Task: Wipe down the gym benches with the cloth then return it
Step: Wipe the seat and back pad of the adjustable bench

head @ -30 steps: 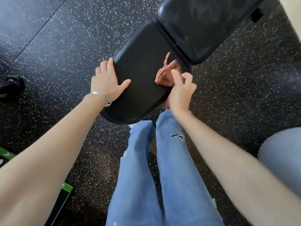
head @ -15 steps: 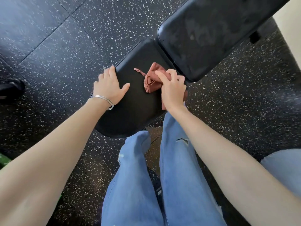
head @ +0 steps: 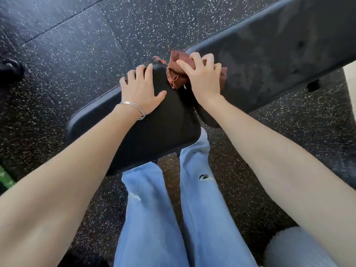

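A black padded gym bench fills the middle of the head view, with a short seat pad (head: 154, 132) near me and a long back pad (head: 279, 60) running up to the right. My right hand (head: 202, 76) grips a crumpled reddish-brown cloth (head: 176, 74) at the gap where the two pads meet. Its fingers are curled over the cloth. My left hand (head: 141, 89), with a silver bracelet at the wrist, rests flat on the far left corner of the seat pad, fingers spread.
The floor (head: 86, 45) is black rubber with white speckles. My legs in blue jeans (head: 154, 209) stand right at the seat's near edge. A dark object (head: 10, 69) lies at the far left, and something green (head: 5, 178) shows at the left edge.
My right hand has carried the cloth from the seat pad's right side up to the seam with the back pad. The left hand has stayed on the seat. The view has moved closer.
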The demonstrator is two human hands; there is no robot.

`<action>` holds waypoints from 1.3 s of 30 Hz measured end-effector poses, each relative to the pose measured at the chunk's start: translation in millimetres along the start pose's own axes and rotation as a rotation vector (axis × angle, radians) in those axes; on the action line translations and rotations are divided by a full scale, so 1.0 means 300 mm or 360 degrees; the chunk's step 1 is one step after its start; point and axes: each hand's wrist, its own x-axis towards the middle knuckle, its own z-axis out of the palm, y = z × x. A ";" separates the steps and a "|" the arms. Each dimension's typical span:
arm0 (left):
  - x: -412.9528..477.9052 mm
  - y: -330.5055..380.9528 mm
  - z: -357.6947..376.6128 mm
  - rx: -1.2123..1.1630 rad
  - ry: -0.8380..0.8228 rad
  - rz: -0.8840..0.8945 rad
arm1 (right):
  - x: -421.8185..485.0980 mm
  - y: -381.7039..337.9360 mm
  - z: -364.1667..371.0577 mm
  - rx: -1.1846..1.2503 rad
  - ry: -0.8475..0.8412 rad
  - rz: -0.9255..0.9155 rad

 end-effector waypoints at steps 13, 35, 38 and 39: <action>0.025 0.070 0.027 -0.0001 0.0052 -0.0183 | -0.022 0.132 0.011 -0.0565 -0.0077 -0.0562; 0.043 0.051 -0.002 -0.0073 0.0013 -0.0098 | 0.202 0.013 0.000 -0.0042 0.0032 -0.0078; 0.041 0.030 -0.012 -0.0100 0.0020 -0.0049 | 0.182 -0.007 0.002 0.0131 0.0043 -0.0083; 0.039 0.024 -0.017 -0.0110 0.0013 -0.0043 | 0.134 0.001 0.006 0.0162 0.0032 -0.0105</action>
